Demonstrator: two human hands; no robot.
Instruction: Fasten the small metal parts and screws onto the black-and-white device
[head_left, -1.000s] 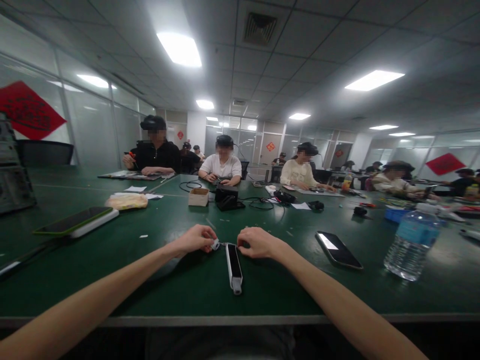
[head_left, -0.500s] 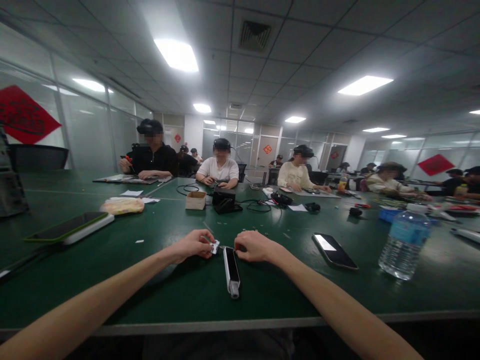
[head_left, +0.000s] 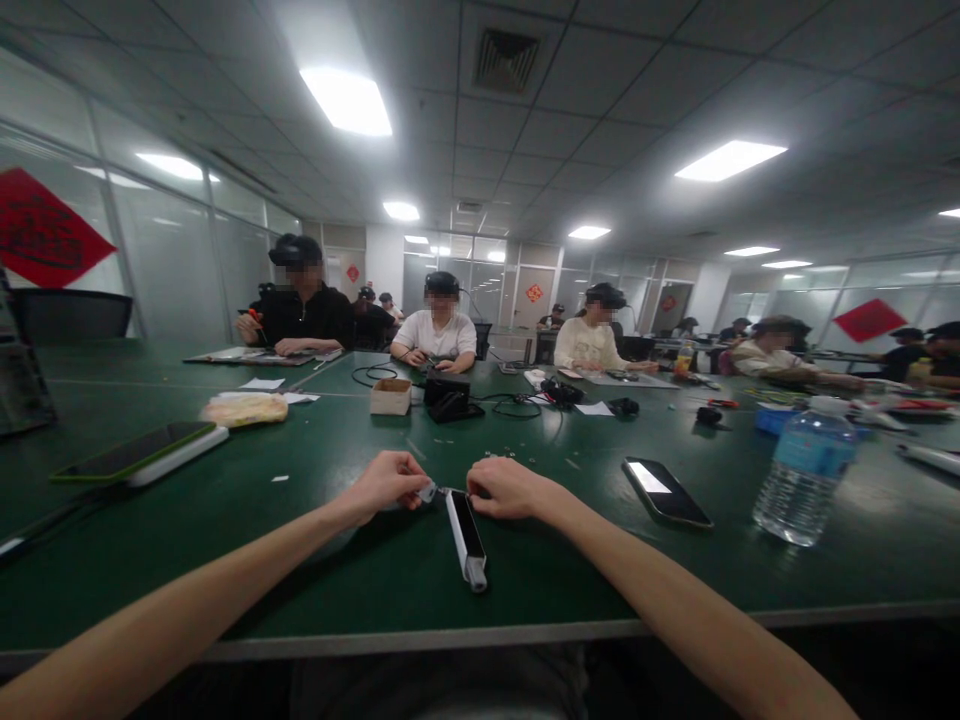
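Note:
A slim white handheld device [head_left: 466, 538] with a long black face and a narrow grey tip lies on the green table, its tip toward me. My right hand [head_left: 508, 490] is closed at its far right edge, the fingers curled and their tips partly hidden. Just left of the device's far end, my left hand [head_left: 390, 485] pinches a small pale piece [head_left: 427, 492]. A tiny dark bit shows between that piece and the device; what it is I cannot make out.
To the right lie a phone [head_left: 667, 492] and an upright water bottle [head_left: 806, 475]. A small open box [head_left: 390, 397] stands ahead, beside a black object [head_left: 448, 395] and cables. Left are a green-edged tablet [head_left: 139, 450] and a scrap of paper [head_left: 280, 478]. Several people sit beyond.
The near tip of the white device has swung slightly to the right. The pale piece in my left hand has turned and shows less of its face. My right hand has barely moved.

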